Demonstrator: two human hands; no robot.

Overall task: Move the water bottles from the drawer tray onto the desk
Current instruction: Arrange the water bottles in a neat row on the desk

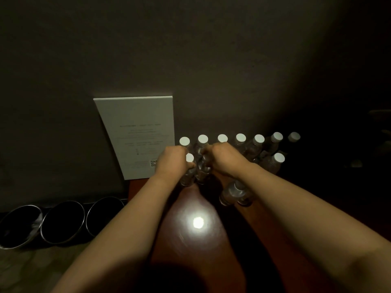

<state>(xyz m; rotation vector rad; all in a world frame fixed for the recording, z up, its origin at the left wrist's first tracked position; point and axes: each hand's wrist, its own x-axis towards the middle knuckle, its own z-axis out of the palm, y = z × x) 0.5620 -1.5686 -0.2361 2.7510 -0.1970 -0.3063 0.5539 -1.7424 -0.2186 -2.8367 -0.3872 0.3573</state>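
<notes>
A: What's the room like?

B: Dim. A red-brown table (211, 246) stands against a dark wall (190, 49), a bright light spot glaring on its top. A white card (137, 134) leans on the wall at the far left. Three round bins (63, 222) sit on the floor, left of the table.

A: The bottles?

B: A row of bottles (240, 138) stands upright along the wall, white caps up. More stand nearer, right. Two lie tipped near the right wrist, bases toward the near edge.

A: And the hands?

B: The left hand (172, 161) is curled round an upright bottle. The right hand (222, 158) is curled too, over bottles at the middle; its exact hold is hidden.
</notes>
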